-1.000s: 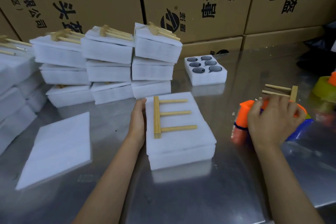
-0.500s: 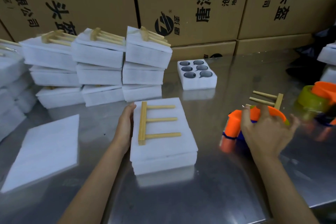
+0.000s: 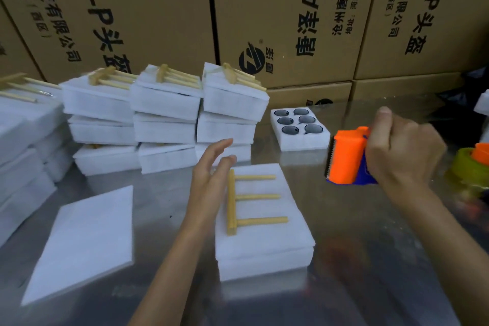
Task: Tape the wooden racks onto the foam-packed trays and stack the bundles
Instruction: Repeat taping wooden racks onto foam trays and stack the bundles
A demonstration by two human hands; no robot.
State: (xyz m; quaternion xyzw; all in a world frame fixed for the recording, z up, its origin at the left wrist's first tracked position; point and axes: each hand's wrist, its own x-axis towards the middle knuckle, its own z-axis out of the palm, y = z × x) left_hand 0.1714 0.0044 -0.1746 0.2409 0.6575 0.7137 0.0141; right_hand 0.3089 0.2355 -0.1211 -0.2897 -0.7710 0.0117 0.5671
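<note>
here, left grip (image 3: 209,180) loose-fingered beside wooden rack (image 3: 250,200), right grip (image 3: 402,151) clutching tape dispenser (image 3: 346,159) above table (image 3: 370,259)

The cardboard cartons (image 3: 291,21) behind my bench carried black print turned sideways. On the middle one I read "AH4" beside Chinese characters and a round logo (image 3: 252,59). The left carton (image 3: 119,8) showed "0-P" with more characters.
</note>
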